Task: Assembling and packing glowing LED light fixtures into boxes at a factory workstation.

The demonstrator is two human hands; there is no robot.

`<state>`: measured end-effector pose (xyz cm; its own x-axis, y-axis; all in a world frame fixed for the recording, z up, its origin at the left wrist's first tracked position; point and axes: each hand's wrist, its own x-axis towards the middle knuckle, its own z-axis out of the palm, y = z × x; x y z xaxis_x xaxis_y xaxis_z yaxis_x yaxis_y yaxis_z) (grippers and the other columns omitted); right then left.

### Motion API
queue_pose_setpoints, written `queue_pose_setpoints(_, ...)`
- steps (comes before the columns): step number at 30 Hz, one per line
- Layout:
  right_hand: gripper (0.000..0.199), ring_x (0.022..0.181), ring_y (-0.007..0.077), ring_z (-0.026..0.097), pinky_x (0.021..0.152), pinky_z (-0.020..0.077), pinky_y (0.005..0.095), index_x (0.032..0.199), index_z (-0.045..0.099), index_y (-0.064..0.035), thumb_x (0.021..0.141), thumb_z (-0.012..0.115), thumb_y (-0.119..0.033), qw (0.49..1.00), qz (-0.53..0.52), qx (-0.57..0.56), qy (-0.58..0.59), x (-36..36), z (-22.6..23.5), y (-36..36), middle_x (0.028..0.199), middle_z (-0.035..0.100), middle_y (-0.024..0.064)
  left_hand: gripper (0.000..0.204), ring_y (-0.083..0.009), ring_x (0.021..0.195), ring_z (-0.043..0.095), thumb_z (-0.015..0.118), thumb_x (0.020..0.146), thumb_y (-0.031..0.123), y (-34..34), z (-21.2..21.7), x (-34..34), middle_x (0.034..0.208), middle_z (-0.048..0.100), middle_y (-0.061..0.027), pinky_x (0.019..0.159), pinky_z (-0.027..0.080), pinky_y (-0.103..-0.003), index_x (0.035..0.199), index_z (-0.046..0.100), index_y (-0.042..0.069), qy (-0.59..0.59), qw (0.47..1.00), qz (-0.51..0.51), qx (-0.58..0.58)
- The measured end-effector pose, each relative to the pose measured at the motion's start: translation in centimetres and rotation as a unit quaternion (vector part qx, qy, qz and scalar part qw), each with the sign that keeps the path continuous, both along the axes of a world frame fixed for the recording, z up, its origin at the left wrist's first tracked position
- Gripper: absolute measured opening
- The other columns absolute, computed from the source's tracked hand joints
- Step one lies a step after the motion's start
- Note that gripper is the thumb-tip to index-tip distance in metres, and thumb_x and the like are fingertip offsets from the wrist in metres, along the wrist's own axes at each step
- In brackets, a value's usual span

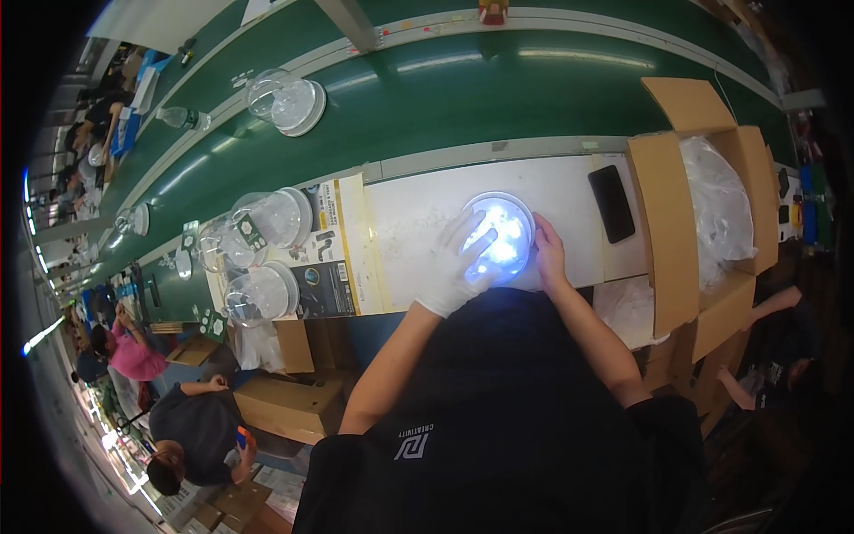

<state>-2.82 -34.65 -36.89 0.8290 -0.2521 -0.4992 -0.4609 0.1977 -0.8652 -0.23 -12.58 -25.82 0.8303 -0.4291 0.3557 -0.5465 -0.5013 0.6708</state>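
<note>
A round dome lamp [503,242] with a clear cover and a white rim glows bright blue-white in front of my body. My left hand [460,267], in a white glove, holds it from the left, with fingers spread over the dome. On its right side my bare right hand [549,253] grips the rim with bent fingers. Glare hides what is inside the dome. The lamp is over a white work surface [414,214], close to my dark shirt.
Unlit clear domes with white bases [264,294] stand on printed cardboard at the left. A black phone [610,204] lies right of the lamp, beside an open carton [663,231] holding clear plastic bags. Beyond runs a green bench [400,98]. Other people [191,432] work at left and right.
</note>
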Motion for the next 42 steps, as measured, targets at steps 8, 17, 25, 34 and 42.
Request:
queue_pose_setpoints(8, 0.037, 0.132, 0.0232, 0.047, 0.11, 0.0356, 0.0324, 0.136, 0.056, -0.005, 0.101, 0.044, -0.005, 0.956, -0.045, -0.257, -0.134, -1.1, 1.5, -4.2, 0.14, 0.055, 0.012, 0.082, -0.0423, 0.136, 0.045, 0.079, 0.079, 0.039, 1.0, -4.1, 0.0, 0.146, 0.046, -0.0252, 0.113, 0.037, -0.049, 0.141, 0.045, -0.001, 0.071, 0.997, 0.0, 0.021)
queue_pose_setpoints(17, 0.031, 0.124, 0.0204, 0.056, 0.102, 0.0446, 0.0343, 0.132, 0.058, -0.0038, 0.107, 0.043, -0.014, 0.984, 0.014, -0.164, -0.066, -2.5, 0.7, -7.7, 0.132, 0.062, 0.0091, 0.101, -0.0415, 0.136, 0.044, 0.089, 0.065, 0.043, -1.2, 3.9, 2.2, 0.147, 0.044, -0.0252, 0.114, 0.035, -0.05, 0.142, 0.041, -0.001, 0.076, 0.996, -0.039, 0.024)
queue_pose_setpoints(25, 0.03, 0.122, 0.0201, 0.057, 0.098, 0.0468, 0.0341, 0.13, 0.059, -0.0045, 0.108, 0.041, -0.014, 0.989, -0.024, -0.131, -0.058, -3.6, 0.3, -7.1, 0.131, 0.062, 0.0098, 0.052, -0.0339, 0.12, 0.058, 0.079, 0.078, 0.029, -7.4, 0.4, 3.0, 0.127, 0.063, -0.0121, 0.108, 0.043, -0.047, 0.121, 0.062, 0.006, -0.042, 0.994, -0.074, 0.061)
queue_pose_setpoints(34, 0.03, 0.122, 0.0218, 0.058, 0.097, 0.0491, 0.0361, 0.129, 0.059, -0.0041, 0.108, 0.042, -0.018, 0.989, -0.07, -0.116, -0.058, -4.0, 0.5, -7.6, 0.131, 0.062, 0.0107, 0.041, -0.0331, 0.121, 0.059, 0.074, 0.081, 0.017, -5.0, 0.6, 3.4, 0.121, 0.068, -0.0149, 0.104, 0.047, -0.045, 0.12, 0.068, 0.006, 0.011, 0.999, 0.034, -0.01)
queue_pose_setpoints(42, 0.029, 0.117, 0.0198, 0.06, 0.093, 0.0511, 0.0336, 0.123, 0.062, -0.0027, 0.108, 0.043, -0.02, 0.989, -0.099, -0.083, -0.07, -4.9, -0.3, -8.0, 0.126, 0.065, 0.0103, 0.044, -0.0258, 0.134, 0.052, 0.066, 0.094, 0.015, 1.8, -0.4, 4.8, 0.139, 0.061, -0.0127, 0.112, 0.039, -0.037, 0.135, 0.061, 0.004, 0.266, 0.923, 0.143, -0.24)
